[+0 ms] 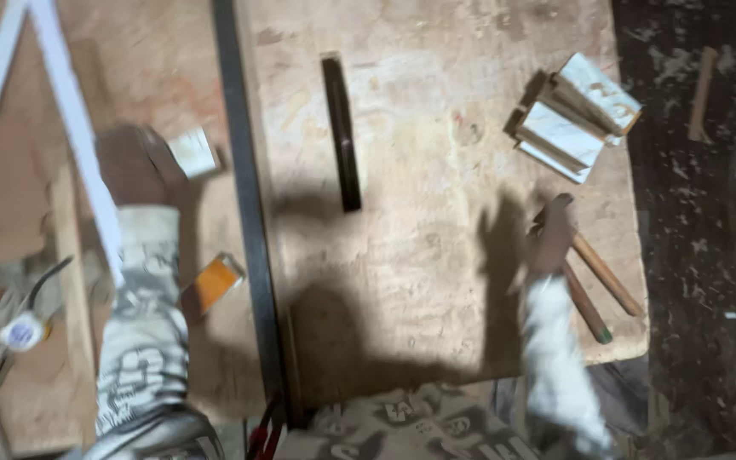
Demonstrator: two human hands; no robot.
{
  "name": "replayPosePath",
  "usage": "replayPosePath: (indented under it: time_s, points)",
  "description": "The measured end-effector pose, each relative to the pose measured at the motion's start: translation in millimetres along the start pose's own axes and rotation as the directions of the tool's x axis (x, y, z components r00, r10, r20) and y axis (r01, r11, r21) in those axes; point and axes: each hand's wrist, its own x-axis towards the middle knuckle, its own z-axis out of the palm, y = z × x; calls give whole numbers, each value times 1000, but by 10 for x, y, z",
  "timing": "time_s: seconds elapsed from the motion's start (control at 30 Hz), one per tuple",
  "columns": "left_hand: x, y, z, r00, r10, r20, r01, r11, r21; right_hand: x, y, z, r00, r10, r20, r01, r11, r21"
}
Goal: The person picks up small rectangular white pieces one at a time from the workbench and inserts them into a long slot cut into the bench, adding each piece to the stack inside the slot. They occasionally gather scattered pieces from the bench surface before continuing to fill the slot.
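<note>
Small white block (193, 152) sits just past left hand (134, 166), at fingertips, touching or nearly; blur too heavy to tell if hand grips it or lies open. Right hand (553, 232) closed around wooden handles (600, 285), looks like two, running back toward wrist side. Stack of white-faced moulding offcuts (577, 115) ahead of right hand, untouched. Dark metal bar (341, 132) lies between hands, loose on plywood bench (419, 255). No containers anywhere. Progress: pieces cut, nothing joined yet, I'd guess.

Two hands are seen, the left hand (134, 166) and the right hand (553, 234). Two wooden handles (598, 285) are counted, one dark metal bar (342, 132), and one stack of white-faced moulding offcuts (577, 115).
</note>
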Motion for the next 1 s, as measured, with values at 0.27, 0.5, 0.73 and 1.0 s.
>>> replayPosePath:
  time_s: [0.27,0.5,0.73,1.0]
  points:
    - [-1827,-133,-885,974,-174,145,136,961,241,1533,636,586,996,88,8,-68,820,-569]
    - [-1621,475,-862,986,-124,114,88,954,285,262,-420,681,984,-56,169,94,970,-226]
    - [-1374,2122,-238,772,82,630,-138,990,41,-1189,-1608,1141,733,-645,217,574,757,313]
    - [-1846,2150,264,841,231,488,-191,973,-132,-1703,-855,833,935,-277,222,208,934,289]
